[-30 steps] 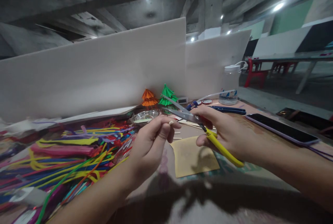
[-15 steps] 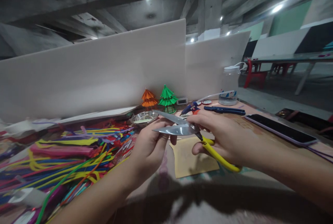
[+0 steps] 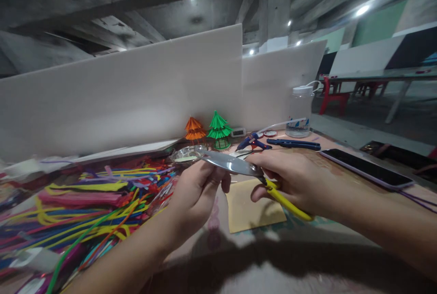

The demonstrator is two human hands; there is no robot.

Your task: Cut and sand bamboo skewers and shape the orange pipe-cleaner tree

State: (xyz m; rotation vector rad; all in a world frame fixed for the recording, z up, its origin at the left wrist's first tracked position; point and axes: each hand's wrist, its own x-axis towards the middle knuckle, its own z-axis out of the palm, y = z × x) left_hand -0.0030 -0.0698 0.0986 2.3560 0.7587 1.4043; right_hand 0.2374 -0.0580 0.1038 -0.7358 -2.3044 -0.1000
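My right hand (image 3: pixel 290 178) grips a pair of scissors (image 3: pixel 278 198) by their yellow handles. Their metal blades are closed together and point left, over the fingertips of my left hand (image 3: pixel 196 196). The fingers of that left hand are pinched together just under the blades. What they hold, if anything, is hidden. Below the hands, a square yellow paper pad (image 3: pixel 251 212) lies on the table. A short pale strip shows by the pad's top edge, too small to name.
Colourful pipe cleaners (image 3: pixel 88 198) are heaped at left. Behind stand an orange paper tree (image 3: pixel 194 129), a green paper tree (image 3: pixel 218 128) and a clear dish (image 3: pixel 182 154). Rightward are a glue gun (image 3: pixel 254 141), a dark blue cutter (image 3: pixel 293 144), a phone (image 3: pixel 365 166) and a bottle (image 3: pixel 299 112).
The scissor blades were apart and have now come together, with the yellow handles closer to each other. My left hand has hardly moved, its fingers still pinched.
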